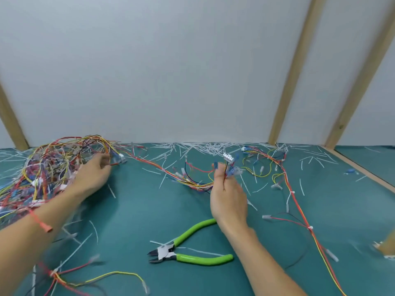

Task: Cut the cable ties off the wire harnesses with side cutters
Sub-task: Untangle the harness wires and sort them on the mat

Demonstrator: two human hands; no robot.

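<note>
Green-handled side cutters (188, 251) lie open on the teal mat, near the front, with no hand on them. My right hand (228, 197) is raised above them and pinches a bunch of wires with blue terminals and a white connector (228, 157) at its top. That harness (171, 174) trails left across the mat to a large tangled pile of coloured harnesses (49, 167). My left hand (92, 176) reaches into the pile's right edge, fingers curled among the wires, blurred. A white cable tie (291, 192) is still on the long red-yellow harness at the right.
Cut white tie pieces (205, 148) litter the mat, thickest along the white back wall. Another long harness (307, 227) runs down the right side. A small wire bundle (57, 274) lies at the front left. Wooden battens (292, 71) frame the wall; a wooden edge borders the mat at right.
</note>
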